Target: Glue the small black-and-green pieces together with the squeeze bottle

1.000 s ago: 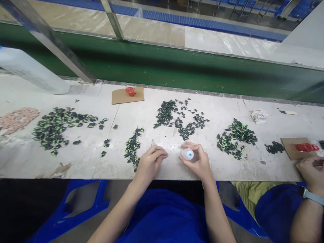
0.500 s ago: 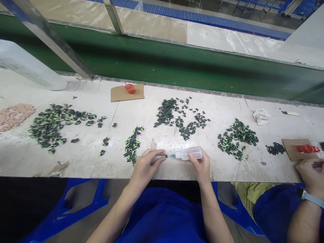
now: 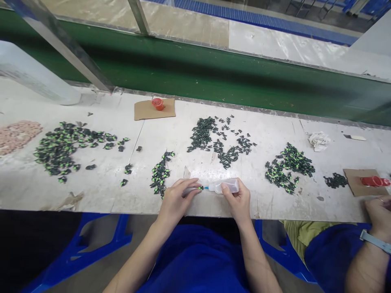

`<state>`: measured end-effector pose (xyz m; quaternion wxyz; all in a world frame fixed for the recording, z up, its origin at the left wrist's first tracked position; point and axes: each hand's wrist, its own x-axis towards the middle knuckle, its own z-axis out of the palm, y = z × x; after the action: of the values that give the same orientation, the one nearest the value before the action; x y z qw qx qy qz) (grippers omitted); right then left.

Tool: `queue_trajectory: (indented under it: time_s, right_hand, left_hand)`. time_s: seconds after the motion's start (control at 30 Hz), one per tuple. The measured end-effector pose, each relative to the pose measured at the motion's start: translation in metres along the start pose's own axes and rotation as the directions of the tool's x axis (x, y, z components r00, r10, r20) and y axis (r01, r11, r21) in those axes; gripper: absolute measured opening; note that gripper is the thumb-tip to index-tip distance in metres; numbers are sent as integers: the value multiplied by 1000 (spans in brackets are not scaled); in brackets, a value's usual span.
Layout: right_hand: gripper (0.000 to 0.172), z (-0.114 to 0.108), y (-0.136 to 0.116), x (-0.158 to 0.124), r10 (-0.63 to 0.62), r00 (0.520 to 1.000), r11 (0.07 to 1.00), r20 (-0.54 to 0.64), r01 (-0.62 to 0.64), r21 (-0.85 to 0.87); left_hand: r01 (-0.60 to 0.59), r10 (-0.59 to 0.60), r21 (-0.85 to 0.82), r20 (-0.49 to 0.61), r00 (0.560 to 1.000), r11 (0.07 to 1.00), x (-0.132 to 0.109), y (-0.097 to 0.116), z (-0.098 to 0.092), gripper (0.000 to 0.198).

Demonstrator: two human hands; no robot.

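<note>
Your right hand [image 3: 240, 200] wraps a translucent plastic bottle [image 3: 225, 186], blue tip [image 3: 206, 187] at the tiny black-and-green piece [image 3: 200, 188] your left hand [image 3: 176, 199] pinches, mostly finger-hidden; contact unclear. Beyond, dark slivers [image 3: 201, 132] heap on scuffed white tabletop [image 3: 275, 124]; white jug [image 3: 33, 75] cut off.

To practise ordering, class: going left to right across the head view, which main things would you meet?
Pink pile, large black-and-green pile, left hand, squeeze bottle, another black-and-green pile, small black pile, red object.

Your bottle [image 3: 227, 186] is translucent white with a blue tip [image 3: 206, 188]; left of the bottle, your piece [image 3: 200, 188] shows black and green.
</note>
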<state>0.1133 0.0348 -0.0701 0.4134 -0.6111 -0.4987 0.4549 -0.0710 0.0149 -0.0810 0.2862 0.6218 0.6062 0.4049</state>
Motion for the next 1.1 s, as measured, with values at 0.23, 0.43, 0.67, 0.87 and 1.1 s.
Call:
queue_trajectory:
  time_s: [0.23, 0.43, 0.67, 0.87, 1.1]
  right_hand:
    - [27, 1, -2, 1, 6, 1000, 1000, 1, -6, -5]
    - [27, 0, -1, 0, 5, 1000, 1000, -3, -5, -14]
    - [26, 0, 0, 0, -3, 1000, 1000, -2, 3, -1]
    - [26, 1, -1, 0, 1, 1000, 1000, -4, -1, 3]
    - [27, 1, -2, 0, -25, 1000, 1000, -9, 25, -16]
  left_hand:
    - [5, -5, 12, 9, 1000, 1000, 1, 0, -2, 8]
    - [20, -20, 7, 21, 1000, 1000, 2, 5, -3, 8]
    - [39, -39, 18, 19, 999, 999, 0, 4, -3, 9]
    - [22, -22, 22, 11, 1000, 1000, 1, 2, -2, 7]
    - [41, -42, 32, 23, 999, 999, 2, 3, -2, 8]
